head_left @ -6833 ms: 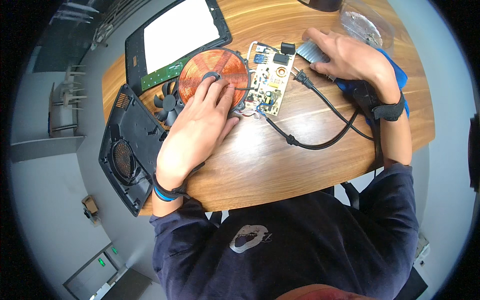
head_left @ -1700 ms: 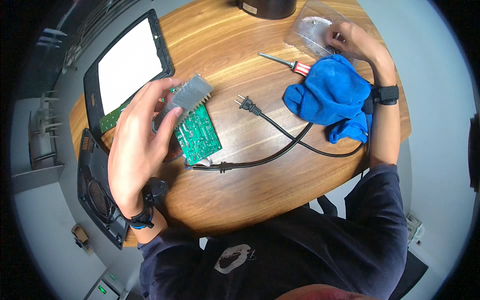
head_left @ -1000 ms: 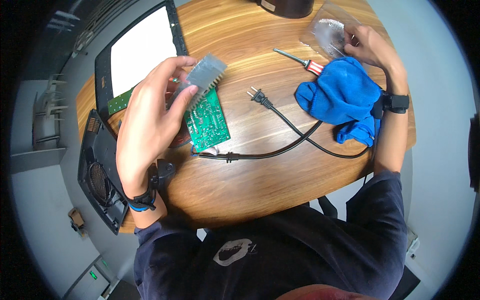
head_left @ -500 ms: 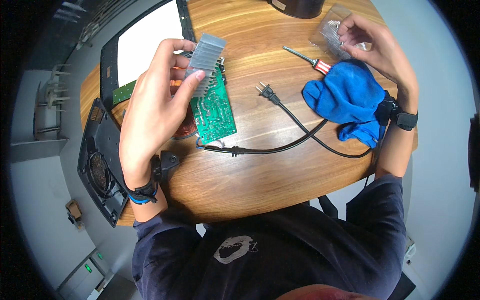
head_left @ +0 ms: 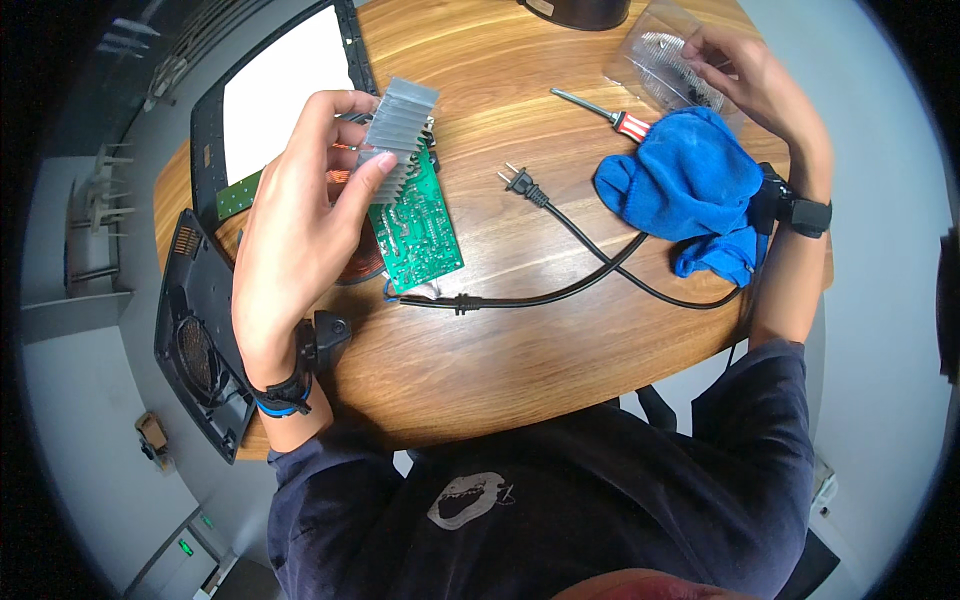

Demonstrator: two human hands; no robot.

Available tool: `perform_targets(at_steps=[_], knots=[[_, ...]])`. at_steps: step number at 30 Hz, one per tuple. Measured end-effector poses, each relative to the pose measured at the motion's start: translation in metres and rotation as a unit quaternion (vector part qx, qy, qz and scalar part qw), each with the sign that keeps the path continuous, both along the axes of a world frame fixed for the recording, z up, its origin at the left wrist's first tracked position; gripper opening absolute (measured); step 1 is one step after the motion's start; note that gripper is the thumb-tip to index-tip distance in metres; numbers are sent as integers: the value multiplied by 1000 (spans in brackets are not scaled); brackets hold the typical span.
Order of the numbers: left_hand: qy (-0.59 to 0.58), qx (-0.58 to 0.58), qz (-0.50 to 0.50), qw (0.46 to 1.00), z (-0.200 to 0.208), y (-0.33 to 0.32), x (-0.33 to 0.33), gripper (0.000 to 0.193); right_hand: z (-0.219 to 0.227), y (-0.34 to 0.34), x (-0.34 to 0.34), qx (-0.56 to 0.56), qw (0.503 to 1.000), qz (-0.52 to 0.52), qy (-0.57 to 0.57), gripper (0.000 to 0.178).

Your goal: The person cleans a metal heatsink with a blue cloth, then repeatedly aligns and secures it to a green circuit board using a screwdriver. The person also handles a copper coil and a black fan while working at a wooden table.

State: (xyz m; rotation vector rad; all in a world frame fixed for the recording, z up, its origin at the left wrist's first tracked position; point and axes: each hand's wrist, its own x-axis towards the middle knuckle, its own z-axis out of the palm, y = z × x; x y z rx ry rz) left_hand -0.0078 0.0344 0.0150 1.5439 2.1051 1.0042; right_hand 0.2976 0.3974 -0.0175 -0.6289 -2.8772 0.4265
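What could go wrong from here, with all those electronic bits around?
The finned metal block in the left hand could slip and scratch the green circuit board below it.

The right hand, over the clear plastic container, might tip it and scatter the small dark pieces inside.

The black cord reaches the board's lower edge, so a snag might tug there.

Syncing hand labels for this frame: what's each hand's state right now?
Left hand: closed on a finned metal heat sink.
Right hand: fingers curled by the clear plastic container; whether it holds anything cannot be told.
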Motion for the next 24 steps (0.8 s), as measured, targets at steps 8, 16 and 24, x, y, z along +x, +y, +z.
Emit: perform_targets(at_steps=[8, 16, 24], knots=[[1, -8, -5, 1000, -2, 1, 0, 36, -23, 16, 7, 32, 998, -20, -46, 20], [10, -10, -13, 1000, -5, 1, -1, 38, -37, 22, -6, 25, 996, 24, -80, 13], [1, -10, -2, 1000, -4, 0, -3, 37, -40, 23, -9, 14, 997, 24, -74, 11]])
